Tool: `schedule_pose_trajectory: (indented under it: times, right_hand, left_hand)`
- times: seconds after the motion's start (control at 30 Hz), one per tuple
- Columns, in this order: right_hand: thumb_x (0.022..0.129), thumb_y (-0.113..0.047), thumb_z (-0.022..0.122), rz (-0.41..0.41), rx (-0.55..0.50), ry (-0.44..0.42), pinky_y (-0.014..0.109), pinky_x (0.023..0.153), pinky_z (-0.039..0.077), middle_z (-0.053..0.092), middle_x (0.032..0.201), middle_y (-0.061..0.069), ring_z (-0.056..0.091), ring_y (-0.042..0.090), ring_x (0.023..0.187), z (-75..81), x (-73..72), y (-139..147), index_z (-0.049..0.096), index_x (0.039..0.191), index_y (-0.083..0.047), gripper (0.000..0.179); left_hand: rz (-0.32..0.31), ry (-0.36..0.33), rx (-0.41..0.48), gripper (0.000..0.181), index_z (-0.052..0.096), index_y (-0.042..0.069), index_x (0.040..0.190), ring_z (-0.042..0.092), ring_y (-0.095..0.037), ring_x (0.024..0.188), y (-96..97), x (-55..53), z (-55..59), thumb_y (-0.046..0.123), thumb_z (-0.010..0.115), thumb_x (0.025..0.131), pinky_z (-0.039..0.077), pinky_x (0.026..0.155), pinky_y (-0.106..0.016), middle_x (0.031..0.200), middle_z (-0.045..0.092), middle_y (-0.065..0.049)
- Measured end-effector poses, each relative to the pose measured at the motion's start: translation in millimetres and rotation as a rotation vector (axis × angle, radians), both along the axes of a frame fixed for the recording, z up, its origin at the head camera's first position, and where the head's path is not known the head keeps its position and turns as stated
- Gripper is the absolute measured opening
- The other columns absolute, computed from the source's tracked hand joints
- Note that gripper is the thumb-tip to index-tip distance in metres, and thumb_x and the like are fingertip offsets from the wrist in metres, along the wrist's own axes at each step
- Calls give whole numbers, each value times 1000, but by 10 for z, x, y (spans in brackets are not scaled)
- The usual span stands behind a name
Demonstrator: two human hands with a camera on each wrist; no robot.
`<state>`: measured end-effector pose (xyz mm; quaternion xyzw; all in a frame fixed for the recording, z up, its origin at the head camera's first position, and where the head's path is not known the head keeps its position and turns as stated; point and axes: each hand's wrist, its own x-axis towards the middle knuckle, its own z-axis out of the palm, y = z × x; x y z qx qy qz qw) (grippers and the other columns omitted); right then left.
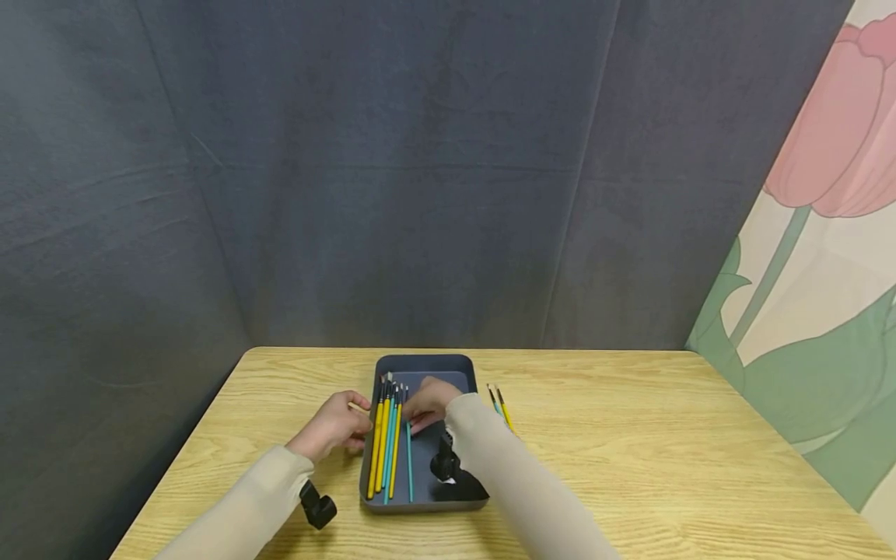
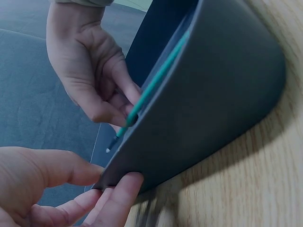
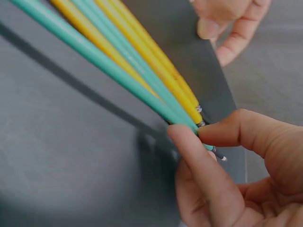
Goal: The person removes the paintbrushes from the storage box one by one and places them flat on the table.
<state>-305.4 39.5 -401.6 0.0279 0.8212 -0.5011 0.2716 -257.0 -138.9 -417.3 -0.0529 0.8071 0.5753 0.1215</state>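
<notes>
A teal paintbrush (image 1: 409, 470), one only, sits pinched between the thumb and forefinger of your right hand (image 1: 428, 403), close to its bristle end; its handle runs back toward you inside the tray (image 1: 448, 379). The other fingers of that hand curl in below the pinch. Your left hand (image 1: 334, 426) grips the tray's left wall, thumb at the rim and fingers against the outside. Your right arm reaches in across the tray's right side, wrist bent so the hand turns leftward; your left arm comes up from the lower left, with its hand at about the same depth. Each of your two pale sleeves (image 1: 241, 505) has one black camera (image 1: 318, 509) at the wrist. Within the single dark tray, just left of the held brush, three yellow paintbrushes (image 1: 380, 447) lie lengthwise, bristles away from you, along the left wall; the other teal brushes (image 1: 389, 451) among them overlap too much for you to count surely. Right of the tray, two more brushes, one teal (image 1: 495, 400) and one yellow (image 1: 505, 412), rest on the wooden table (image 1: 644, 451), partly hidden by your right sleeve. Beyond the table hangs a dark curtain (image 1: 420, 194).
</notes>
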Motion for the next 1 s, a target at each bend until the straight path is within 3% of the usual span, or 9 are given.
schedule_pose_trajectory:
  times: [0.13, 0.2, 0.27, 0.37, 0.47, 0.73, 1.0]
  right_hand:
    - [79, 5, 65, 6, -54, -25, 32, 68, 59, 57, 71, 10, 60, 16, 57, 58, 0, 92, 39, 127, 15, 55]
    - [81, 4, 65, 9, -64, -37, 31, 68, 59, 58, 73, 10, 61, 16, 59, 84, -10, 135, 38, 131, 17, 59]
    - [81, 4, 65, 16, -81, -42, 30, 69, 59, 59, 73, 10, 62, 16, 61, 100, -29, 175, 46, 125, 19, 50]
    - [81, 3, 64, 41, -94, -30, 30, 71, 59, 60, 72, 9, 62, 15, 62, 126, -53, 222, 65, 96, 13, 18]
    - [81, 4, 62, 56, -134, -17, 30, 71, 59, 60, 72, 8, 62, 14, 63, 161, -57, 264, 66, 83, 8, 6]
    - [84, 5, 54, 100, -240, 5, 27, 71, 59, 59, 74, 6, 61, 11, 65, 304, -30, 431, 60, 86, 5, 5]
    - [89, 5, 53, 92, -303, 16, 26, 72, 58, 59, 79, 7, 61, 12, 67, 378, -50, 673, 58, 88, 4, 5]
  left_hand:
    - [-7, 9, -3, 33, 48, -7, 110, 55, -21, 71, 6, 1, 9, -11, 54, 78, 54, 56, -32, 81, 51, -13]
    - [-9, 12, -3, 33, 48, -7, 110, 54, -21, 71, 6, 3, 12, -11, 54, 78, 54, 56, -33, 81, 51, -13]
    - [-7, 15, -4, 33, 48, -7, 110, 54, -21, 71, 5, 1, 10, -11, 53, 77, 54, 56, -33, 81, 51, -13]
    - [-5, 14, -7, 34, 48, -7, 110, 55, -21, 71, 1, 1, 7, -12, 53, 77, 54, 56, -32, 82, 52, -15]
    - [0, 9, -8, 33, 48, -7, 109, 55, -21, 70, -1, 0, -2, -12, 53, 77, 54, 55, -32, 82, 53, -16]
    - [-6, 8, -7, 32, 48, -6, 110, 55, -21, 72, 4, 3, 4, -12, 54, 78, 55, 57, -34, 83, 55, -16]
    - [-6, 12, -7, 32, 49, -6, 109, 55, -21, 72, 4, -5, -8, -12, 55, 78, 55, 58, -35, 85, 53, -15]
